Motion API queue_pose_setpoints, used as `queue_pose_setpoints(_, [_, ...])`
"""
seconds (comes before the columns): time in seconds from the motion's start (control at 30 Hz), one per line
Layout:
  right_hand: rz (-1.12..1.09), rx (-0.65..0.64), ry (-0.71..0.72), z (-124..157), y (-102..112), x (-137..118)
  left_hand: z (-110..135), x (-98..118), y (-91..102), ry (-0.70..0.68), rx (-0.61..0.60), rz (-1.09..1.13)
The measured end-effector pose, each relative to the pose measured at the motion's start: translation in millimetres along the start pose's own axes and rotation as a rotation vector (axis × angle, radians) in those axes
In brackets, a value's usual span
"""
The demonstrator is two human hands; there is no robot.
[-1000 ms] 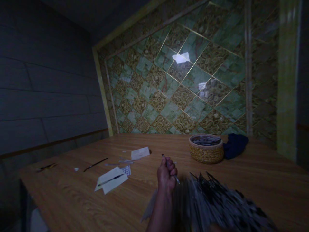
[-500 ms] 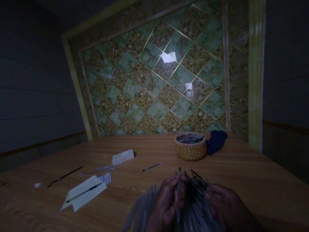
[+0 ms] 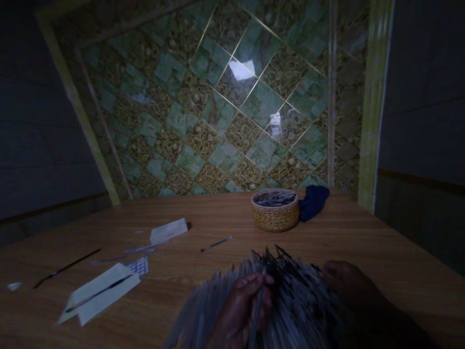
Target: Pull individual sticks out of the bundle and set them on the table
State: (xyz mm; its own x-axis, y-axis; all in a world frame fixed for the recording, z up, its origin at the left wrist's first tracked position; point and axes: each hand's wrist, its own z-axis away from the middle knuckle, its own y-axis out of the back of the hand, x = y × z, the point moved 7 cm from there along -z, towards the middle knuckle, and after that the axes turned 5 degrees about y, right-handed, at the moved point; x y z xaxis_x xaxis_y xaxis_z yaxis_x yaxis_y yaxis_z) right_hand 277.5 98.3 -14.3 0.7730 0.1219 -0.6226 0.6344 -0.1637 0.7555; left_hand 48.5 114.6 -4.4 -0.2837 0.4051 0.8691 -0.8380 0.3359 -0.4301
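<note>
My left hand is closed around a slim pen, which stands tilted between thumb and fingers with its upper end leaning right. Under and around that hand spreads a large heap of pens, greyish along their barrels and dark at the far ends. At the right side of the heap rests my right hand, dark and partly lost in shadow. Its fingertips are hidden against the pens, so I cannot make out its grip.
A woven basket full of pens stands toward the back, with a dark blue cloth beside it. A single pen lies mid-table. On the left are a folded paper with a dark pen on it, a white box and a thin black stick.
My view has shifted, so the table things sit farther left. My left hand with its pen has dropped lower over the heap, and the pen leans more. My right hand has turned darker at the heap's edge.
</note>
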Motion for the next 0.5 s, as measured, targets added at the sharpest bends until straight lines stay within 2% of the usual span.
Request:
queue_pose_setpoints(0.27, [-0.016,-0.042,-0.127,3,-10,4,-5,-11,-2.3,0.02,-0.057,-0.059])
queue_pose_setpoints(0.43, [0.061,-0.004,-0.118,3,-4,5,-2,-18,-8.2,0.08,-0.056,-0.133])
queue_pose_setpoints(0.5, [-0.032,0.015,-0.062,2,-6,-4,2,-20,-11.5,0.085,-0.061,-0.149])
